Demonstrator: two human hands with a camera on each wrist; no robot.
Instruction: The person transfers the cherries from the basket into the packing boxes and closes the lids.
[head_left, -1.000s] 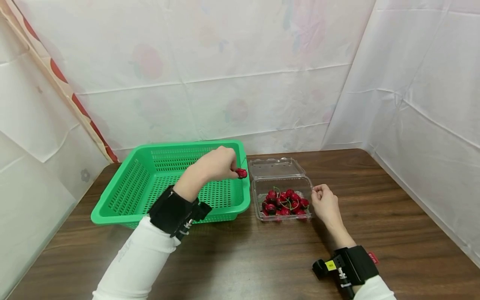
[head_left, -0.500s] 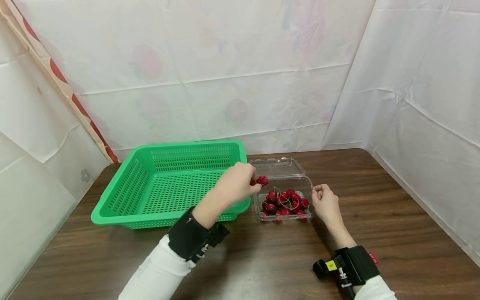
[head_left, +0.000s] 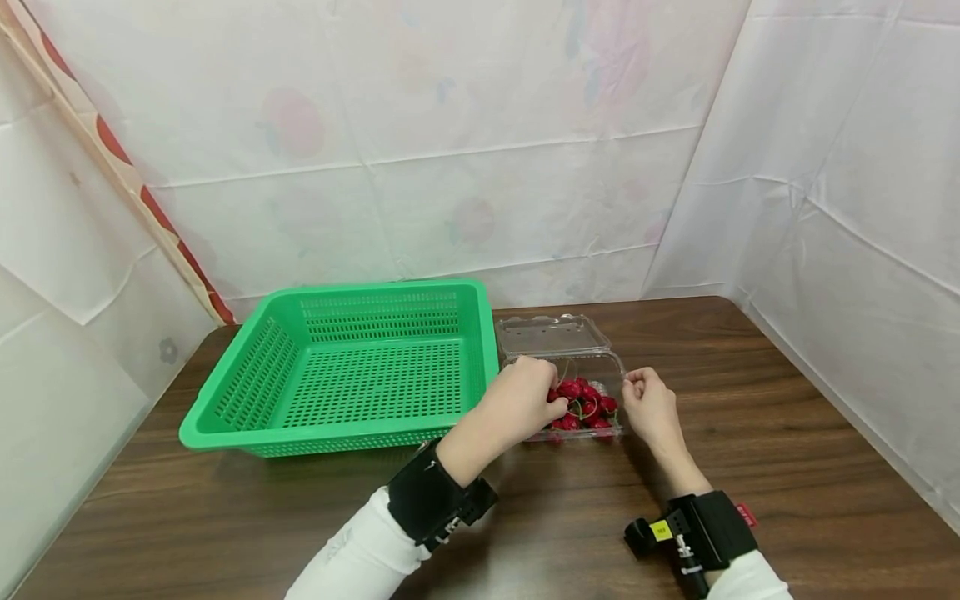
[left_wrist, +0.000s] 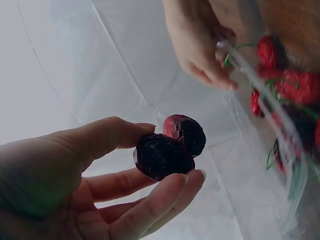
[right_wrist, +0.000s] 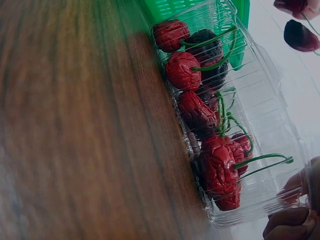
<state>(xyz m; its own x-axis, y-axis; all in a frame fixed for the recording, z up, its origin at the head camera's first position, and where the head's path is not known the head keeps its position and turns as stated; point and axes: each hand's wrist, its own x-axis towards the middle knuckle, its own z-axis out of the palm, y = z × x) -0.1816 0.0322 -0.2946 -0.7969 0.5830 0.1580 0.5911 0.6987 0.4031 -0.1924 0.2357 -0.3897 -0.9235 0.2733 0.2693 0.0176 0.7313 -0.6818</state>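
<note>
In the left wrist view, my left hand (head_left: 517,404) pinches two dark red cherries (left_wrist: 164,156) between thumb and fingers. The pair is above the left part of a clear plastic clamshell box (head_left: 611,367), and in the head view the hand mostly hides it. More wrinkled red cherries with green stems (right_wrist: 217,167) lie in the box. My right hand (head_left: 651,408) pinches the box's right rim with thumb and fingers. Behind the box, its clear lid (head_left: 555,335) is folded back.
A green perforated plastic basket (head_left: 247,437) stands left of the box, its right side close to it. Both sit on a dark wooden table (head_left: 285,508). White sheeting (head_left: 420,167) hangs along the back and sides.
My left hand has carried the two cherries rightward and down, from over the basket's right rim to the box. My right hand has stayed at the box rim.
</note>
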